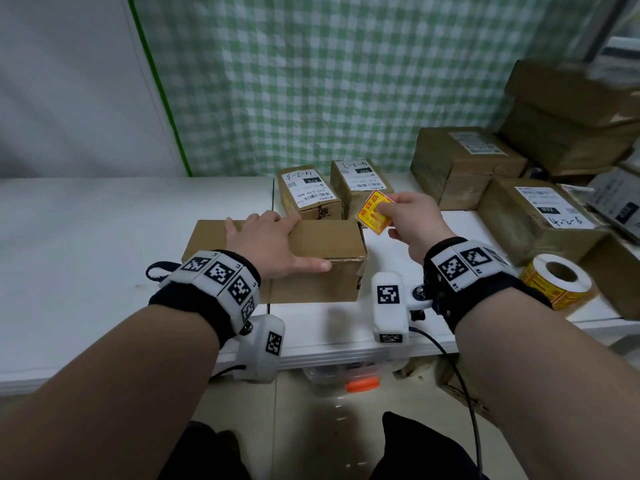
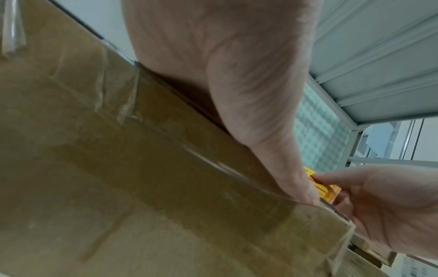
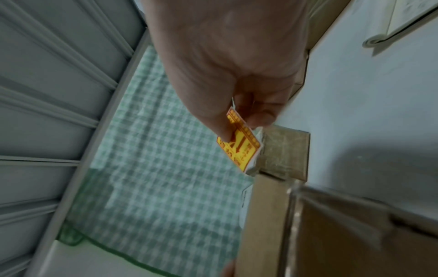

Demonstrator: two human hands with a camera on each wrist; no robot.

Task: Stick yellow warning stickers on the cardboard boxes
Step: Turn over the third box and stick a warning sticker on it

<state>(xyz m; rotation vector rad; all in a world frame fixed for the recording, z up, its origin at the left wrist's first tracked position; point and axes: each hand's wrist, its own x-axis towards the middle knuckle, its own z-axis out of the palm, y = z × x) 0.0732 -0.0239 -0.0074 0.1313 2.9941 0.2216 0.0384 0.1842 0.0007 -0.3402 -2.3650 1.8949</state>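
A person's left hand [image 1: 268, 242] lies flat, fingers straight, on a plain cardboard box [image 1: 332, 244] lying lengthwise across the white bench [image 1: 104, 220]. The right hand [image 1: 412, 220] pinches a yellow warning sticker [image 1: 372, 211], poised just beyond the box's bare right end.

Left hand [image 1: 268, 242] flat (fingers spread), right hand [image 1: 412, 220] pinching

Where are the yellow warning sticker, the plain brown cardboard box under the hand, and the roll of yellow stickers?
yellow warning sticker [image 1: 375, 213], head view, printed face.
plain brown cardboard box [image 1: 332, 237], head view, bare top.
roll of yellow stickers [image 1: 557, 281], head view, white top side.
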